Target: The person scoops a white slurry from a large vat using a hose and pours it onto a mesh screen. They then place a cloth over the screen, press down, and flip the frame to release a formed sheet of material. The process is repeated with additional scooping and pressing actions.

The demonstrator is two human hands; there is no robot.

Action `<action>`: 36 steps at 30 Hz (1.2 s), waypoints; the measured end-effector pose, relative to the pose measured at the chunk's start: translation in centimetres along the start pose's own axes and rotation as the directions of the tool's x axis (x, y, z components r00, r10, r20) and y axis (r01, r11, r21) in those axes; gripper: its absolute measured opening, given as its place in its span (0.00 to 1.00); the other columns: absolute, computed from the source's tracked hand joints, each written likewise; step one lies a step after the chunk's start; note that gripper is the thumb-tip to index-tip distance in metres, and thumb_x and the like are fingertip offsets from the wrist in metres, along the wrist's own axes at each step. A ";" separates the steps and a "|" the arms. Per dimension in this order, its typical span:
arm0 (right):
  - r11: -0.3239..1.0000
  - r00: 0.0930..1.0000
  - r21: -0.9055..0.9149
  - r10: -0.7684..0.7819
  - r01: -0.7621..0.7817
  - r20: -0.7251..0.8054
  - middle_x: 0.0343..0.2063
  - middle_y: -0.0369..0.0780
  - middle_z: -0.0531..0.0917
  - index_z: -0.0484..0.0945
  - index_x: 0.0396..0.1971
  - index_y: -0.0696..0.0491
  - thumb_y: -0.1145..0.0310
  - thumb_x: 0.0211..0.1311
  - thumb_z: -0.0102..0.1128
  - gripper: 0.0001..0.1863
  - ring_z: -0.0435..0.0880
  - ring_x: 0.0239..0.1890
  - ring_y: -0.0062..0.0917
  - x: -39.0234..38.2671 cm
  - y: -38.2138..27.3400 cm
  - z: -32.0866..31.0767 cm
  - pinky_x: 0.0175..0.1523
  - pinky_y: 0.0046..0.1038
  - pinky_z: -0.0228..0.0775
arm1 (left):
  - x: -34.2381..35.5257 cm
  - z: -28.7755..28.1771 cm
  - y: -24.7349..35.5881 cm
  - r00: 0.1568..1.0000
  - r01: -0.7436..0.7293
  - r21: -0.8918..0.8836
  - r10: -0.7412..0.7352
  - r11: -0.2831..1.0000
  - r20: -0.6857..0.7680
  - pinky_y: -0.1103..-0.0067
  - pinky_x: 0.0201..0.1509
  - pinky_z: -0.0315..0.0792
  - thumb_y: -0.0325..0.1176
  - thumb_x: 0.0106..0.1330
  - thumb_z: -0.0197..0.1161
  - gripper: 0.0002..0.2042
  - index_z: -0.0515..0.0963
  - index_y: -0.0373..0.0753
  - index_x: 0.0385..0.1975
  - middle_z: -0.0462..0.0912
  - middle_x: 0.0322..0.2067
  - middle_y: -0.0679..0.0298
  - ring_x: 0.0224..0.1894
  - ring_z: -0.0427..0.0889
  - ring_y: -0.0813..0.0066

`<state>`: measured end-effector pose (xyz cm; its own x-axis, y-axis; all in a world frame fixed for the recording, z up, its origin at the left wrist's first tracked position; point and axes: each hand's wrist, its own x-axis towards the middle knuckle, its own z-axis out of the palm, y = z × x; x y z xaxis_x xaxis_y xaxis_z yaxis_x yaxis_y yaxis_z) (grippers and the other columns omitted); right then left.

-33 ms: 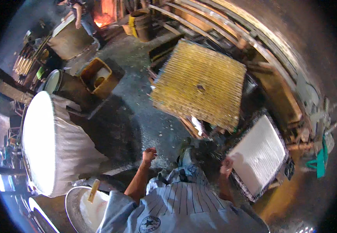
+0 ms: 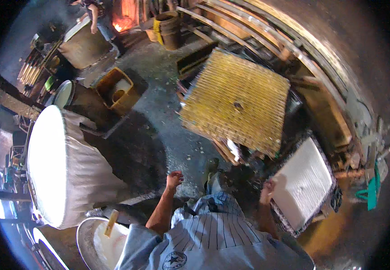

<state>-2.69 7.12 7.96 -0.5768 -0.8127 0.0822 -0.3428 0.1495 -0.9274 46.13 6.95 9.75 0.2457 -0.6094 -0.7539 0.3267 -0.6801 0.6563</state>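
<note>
Left hand (image 2: 174, 179): held around 7 o'clock from the middle of the view, above the dark floor (image 2: 183, 155).
Left grip: loosely curled, partly open, nothing seen held in it.
Right hand (image 2: 267, 191): found at 4 o'clock, kinda blurry, right by the 9 o'clock edge of the white panel (image 2: 303, 184); whether the panel is touched can't be told.
Right grip: fingers look bent, but how far it's opened, or whether anything's held, can't be made out.
White panel: laid at 4 o'clock too, a bit further out, bordered by something dark and mottled, shadow cast across it.
Yellow slatted panel (image 2: 244, 85): spread at 2 o'clock, marked by a small dark patch.
Cloth-draped drum (image 2: 89, 175): parked between 8 and 9, topped with a bright white round.
Metal basin (image 2: 85, 236): seen at 7, white stuff inside, flat wooden piece (image 2: 111, 223) propped there.
Yellow crate (image 2: 129, 90): set at 10.
Co-worker (image 2: 95, 18): spotted at 11, near a big tub (image 2: 84, 49).
</note>
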 end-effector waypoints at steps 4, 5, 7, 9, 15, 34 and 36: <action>0.829 0.828 0.145 0.554 -0.540 -0.085 0.47 0.40 0.76 0.68 0.57 0.45 0.56 0.64 0.49 0.22 0.74 0.44 0.29 9.2 -13.3 7.3 0.46 0.33 0.70 | 3.5 -5.9 7.5 0.987 -0.151 -0.183 0.159 0.971 0.029 0.81 0.27 0.70 0.34 0.64 0.57 0.04 0.76 0.43 0.34 0.78 0.29 0.69 0.26 0.76 0.81; 0.767 0.791 0.304 0.608 -0.565 -0.063 0.50 0.42 0.74 0.65 0.60 0.44 0.54 0.65 0.46 0.24 0.73 0.46 0.31 9.1 -13.4 8.6 0.49 0.36 0.68 | 5.5 -9.2 7.5 0.979 -0.162 -0.223 0.184 0.961 0.082 0.81 0.26 0.69 0.34 0.64 0.57 0.04 0.75 0.43 0.33 0.78 0.27 0.69 0.24 0.74 0.81; 0.633 0.723 0.505 0.691 -0.587 -0.026 0.55 0.45 0.72 0.60 0.65 0.42 0.51 0.66 0.41 0.28 0.72 0.50 0.33 8.8 -13.5 12.7 0.56 0.41 0.65 | 9.1 -18.0 7.6 0.951 -0.219 -0.285 0.270 0.933 0.153 0.82 0.22 0.67 0.34 0.64 0.57 0.04 0.74 0.44 0.29 0.77 0.25 0.69 0.21 0.72 0.82; 0.751 0.706 0.482 0.631 -0.451 -0.321 0.54 0.46 0.72 0.62 0.63 0.47 0.51 0.66 0.40 0.28 0.73 0.50 0.36 9.5 -11.2 12.7 0.56 0.42 0.65 | 9.7 -15.4 10.9 0.946 -0.267 -0.477 0.134 0.837 -0.295 0.81 0.15 0.62 0.34 0.63 0.56 0.07 0.71 0.44 0.23 0.73 0.19 0.69 0.15 0.68 0.81; 0.882 0.541 0.046 0.328 -0.470 -0.774 0.53 0.51 0.73 0.66 0.58 0.57 0.52 0.67 0.38 0.29 0.75 0.50 0.42 9.0 -8.8 16.4 0.56 0.44 0.66 | 17.8 -27.3 16.1 0.986 0.122 0.320 -0.078 0.940 -0.146 0.74 0.17 0.66 0.38 0.62 0.56 0.08 0.73 0.43 0.23 0.76 0.21 0.64 0.21 0.75 0.73; 0.347 0.769 -0.703 0.098 -0.621 -0.631 0.67 0.47 0.60 0.59 0.66 0.50 0.41 0.66 0.40 0.36 0.53 0.69 0.45 1.8 -29.5 46.2 0.70 0.47 0.42 | 71.5 22.5 68.0 0.905 -0.426 0.852 0.158 0.305 0.396 0.63 0.50 0.70 0.44 0.56 0.60 0.23 0.76 0.39 0.50 0.80 0.44 0.49 0.50 0.78 0.54; 0.070 0.638 -0.653 0.317 -0.754 -0.702 0.70 0.38 0.53 0.55 0.69 0.40 0.36 0.65 0.31 0.37 0.45 0.72 0.42 6.3 -34.6 53.5 0.71 0.49 0.35 | 76.1 24.9 68.5 0.897 -0.443 0.850 0.136 0.286 0.422 0.63 0.49 0.71 0.44 0.54 0.62 0.25 0.74 0.38 0.51 0.80 0.44 0.48 0.49 0.78 0.54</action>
<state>45.18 -33.30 21.02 -0.9970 -0.0754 0.0147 -0.0733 0.9910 0.1117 64.50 -96.12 -1.89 -0.1203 -0.8104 -0.5735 -0.7907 -0.2711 0.5489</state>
